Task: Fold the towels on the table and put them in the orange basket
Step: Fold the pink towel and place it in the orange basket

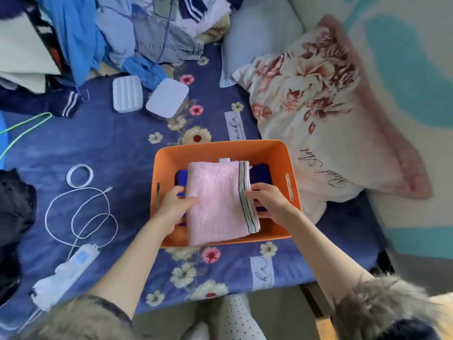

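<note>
Both hands, left hand (171,208) and right hand (267,201), grip the folded pink terry towel (217,202) by its sides, steadying it flat over the orange plastic basket (220,149).

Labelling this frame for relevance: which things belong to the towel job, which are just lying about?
Job:
- pink towel, folded, held by left hand and right hand over the basket
- orange basket
- blue towel already inside it

Lying about:
- flowered pillow
- white cable
- power strip
- two white boxes
- clothes pile
- green hanger
</note>
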`<state>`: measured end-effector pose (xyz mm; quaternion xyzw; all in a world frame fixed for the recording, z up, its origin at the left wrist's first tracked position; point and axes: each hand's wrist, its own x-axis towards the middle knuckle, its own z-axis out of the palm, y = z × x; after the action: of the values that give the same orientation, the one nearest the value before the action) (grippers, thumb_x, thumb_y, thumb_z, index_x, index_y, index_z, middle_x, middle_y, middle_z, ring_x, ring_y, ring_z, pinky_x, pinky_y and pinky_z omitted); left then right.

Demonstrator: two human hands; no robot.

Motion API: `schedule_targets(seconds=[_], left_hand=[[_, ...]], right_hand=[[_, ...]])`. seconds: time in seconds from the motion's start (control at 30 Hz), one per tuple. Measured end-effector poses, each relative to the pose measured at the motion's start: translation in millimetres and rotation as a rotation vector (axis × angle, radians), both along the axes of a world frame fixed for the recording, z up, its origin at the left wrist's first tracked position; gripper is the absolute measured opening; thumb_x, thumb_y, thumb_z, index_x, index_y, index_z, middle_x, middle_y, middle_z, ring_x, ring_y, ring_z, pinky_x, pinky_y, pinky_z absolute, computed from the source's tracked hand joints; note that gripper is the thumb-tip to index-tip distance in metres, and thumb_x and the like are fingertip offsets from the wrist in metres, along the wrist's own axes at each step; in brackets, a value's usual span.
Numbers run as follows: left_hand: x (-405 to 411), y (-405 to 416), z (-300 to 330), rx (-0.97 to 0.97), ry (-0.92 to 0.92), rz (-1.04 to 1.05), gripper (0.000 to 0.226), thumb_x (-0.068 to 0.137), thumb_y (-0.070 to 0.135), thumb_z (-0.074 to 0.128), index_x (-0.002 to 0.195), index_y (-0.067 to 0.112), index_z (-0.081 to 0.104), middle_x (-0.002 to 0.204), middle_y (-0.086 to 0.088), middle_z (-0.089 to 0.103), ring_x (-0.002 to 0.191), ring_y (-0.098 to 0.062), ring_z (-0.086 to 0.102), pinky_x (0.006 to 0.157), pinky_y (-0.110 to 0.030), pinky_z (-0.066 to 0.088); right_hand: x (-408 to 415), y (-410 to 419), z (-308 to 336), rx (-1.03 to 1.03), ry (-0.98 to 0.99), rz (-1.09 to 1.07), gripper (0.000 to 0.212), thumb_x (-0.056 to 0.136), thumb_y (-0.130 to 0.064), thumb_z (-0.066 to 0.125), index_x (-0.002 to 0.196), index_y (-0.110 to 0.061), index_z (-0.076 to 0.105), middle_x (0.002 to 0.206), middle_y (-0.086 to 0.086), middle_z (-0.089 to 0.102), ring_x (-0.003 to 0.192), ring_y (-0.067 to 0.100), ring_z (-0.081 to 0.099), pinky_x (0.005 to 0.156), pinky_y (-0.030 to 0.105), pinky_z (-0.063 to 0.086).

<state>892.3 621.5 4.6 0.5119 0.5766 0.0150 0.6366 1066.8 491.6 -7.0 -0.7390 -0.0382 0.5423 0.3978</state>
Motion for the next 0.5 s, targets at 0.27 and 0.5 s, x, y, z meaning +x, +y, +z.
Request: schedule_targets(seconds=[0.27,0.5], left_hand=[[17.1,41.0,-94.3,0.085,0.335,-0.029,0.040,0.084,0.011,0.057,0.123,0.013,0.048,0.101,-0.005,0.057,0.082,-0.021,0.055,0.060,-0.027,0.042],[28.0,63.3,-131.6,0.311,0.515,-0.158,0.038,0.086,0.014,0.056,0.123,0.009,0.045,0.117,-0.013,0.056,0.098,-0.032,0.055,0.073,-0.033,0.041]], right_hand=[[2.7,54.8,-97.4,-0.145,0.137,0.021,0.013,0.089,-0.006,0.055,0.099,-0.013,0.059,0.098,0.008,0.065,0.094,0.024,0.062,0.074,0.035,0.051],[5.9,96.3,-143.4,-0.192,0.086,0.033,0.014,0.088,-0.008,0.055,0.099,-0.015,0.059,0.096,0.007,0.064,0.086,0.021,0.060,0.079,0.041,0.054]])
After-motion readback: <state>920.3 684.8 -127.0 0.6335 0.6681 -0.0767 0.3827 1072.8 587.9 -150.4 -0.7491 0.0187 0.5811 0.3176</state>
